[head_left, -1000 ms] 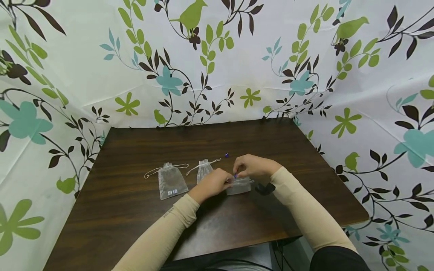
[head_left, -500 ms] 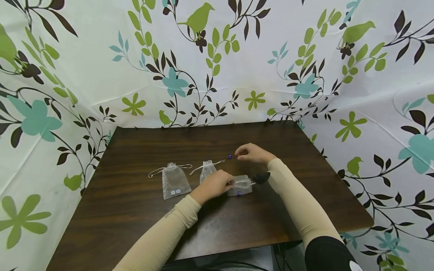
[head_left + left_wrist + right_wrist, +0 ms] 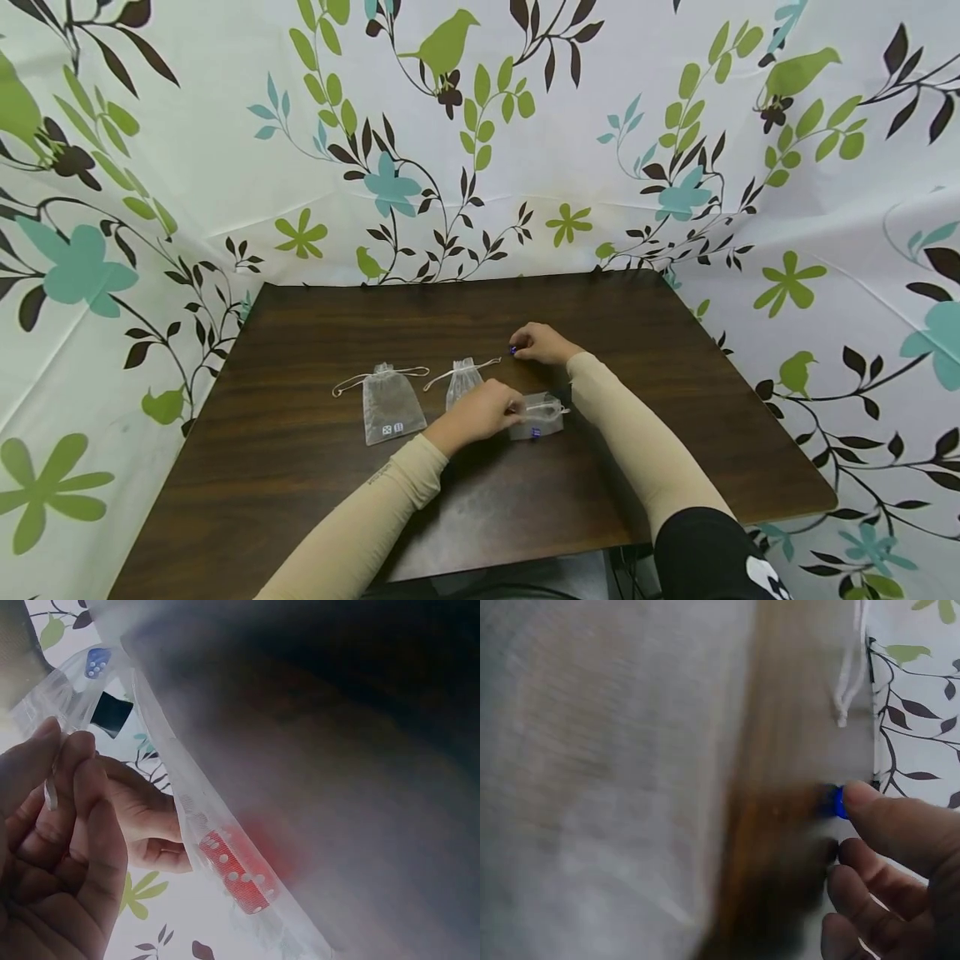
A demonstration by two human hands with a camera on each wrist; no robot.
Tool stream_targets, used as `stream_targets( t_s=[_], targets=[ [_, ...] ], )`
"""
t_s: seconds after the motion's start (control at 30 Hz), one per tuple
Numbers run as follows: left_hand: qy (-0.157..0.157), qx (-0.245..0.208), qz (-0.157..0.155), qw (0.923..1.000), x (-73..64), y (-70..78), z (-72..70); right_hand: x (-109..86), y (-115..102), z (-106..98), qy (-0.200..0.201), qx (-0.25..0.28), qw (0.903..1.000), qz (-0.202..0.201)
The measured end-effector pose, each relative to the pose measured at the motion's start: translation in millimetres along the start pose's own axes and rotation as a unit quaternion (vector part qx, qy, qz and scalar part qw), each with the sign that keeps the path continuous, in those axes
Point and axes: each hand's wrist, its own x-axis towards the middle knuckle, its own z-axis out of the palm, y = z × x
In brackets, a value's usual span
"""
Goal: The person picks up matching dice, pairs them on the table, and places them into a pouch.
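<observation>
My left hand (image 3: 486, 408) pinches the edge of a sheer white drawstring bag (image 3: 546, 405) lying on its side. Inside that bag is a blue die (image 3: 536, 432), its white pips showing in the left wrist view. Farther back on the table, my right hand (image 3: 544, 342) pinches another blue die (image 3: 513, 350); its thumb presses against the die (image 3: 841, 802) in the right wrist view. A second sheer bag (image 3: 462, 379) lies partly hidden behind my left hand. Red dice (image 3: 238, 871) show through sheer mesh in the left wrist view.
A third drawstring bag (image 3: 392, 402) lies at the left with white dice (image 3: 392, 429) in its lower end. The dark wooden table (image 3: 300, 492) ends at a wall of leaf-patterned cloth (image 3: 480, 225).
My right hand has left the bag, moved back and reached the blue die on the table. A blue die now shows inside the bag. My left hand keeps its grip on the bag.
</observation>
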Motion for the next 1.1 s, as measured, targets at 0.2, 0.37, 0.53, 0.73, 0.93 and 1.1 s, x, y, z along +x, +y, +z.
stream_targets(
  t_s=[0.2, 0.37, 0.53, 0.73, 0.93, 1.1],
  targets=[
    [0.007, 0.003, 0.011, 0.9999, 0.9, -0.9, 1.4, 1.5, 3, 5, 0.015, -0.023, 0.9995, -0.011],
    [0.015, 0.003, 0.018, 0.9997, 1.1, -0.6, 1.4, -8.3, -3, -2, 0.006, -0.021, 0.9997, -0.013],
    [0.016, 0.004, 0.016, 0.9997, 0.6, -0.6, 1.9, -28.4, -20, -18, -0.014, -0.017, 0.9995, -0.022],
    [0.011, 0.006, 0.003, 0.9999, 0.5, 0.8, 3.1, -70.1, -44, -37, -0.030, -0.002, 0.9983, -0.050],
    [0.014, 0.000, 0.000, 0.9999, 0.4, 1.6, 3.2, -108.3, -58, -46, -0.077, 0.022, 0.9926, -0.092],
    [0.009, -0.005, -0.006, 0.9999, 1.1, 2.5, 2.9, -123.0, -63, -43, -0.110, 0.025, 0.9895, -0.090]
  ],
)
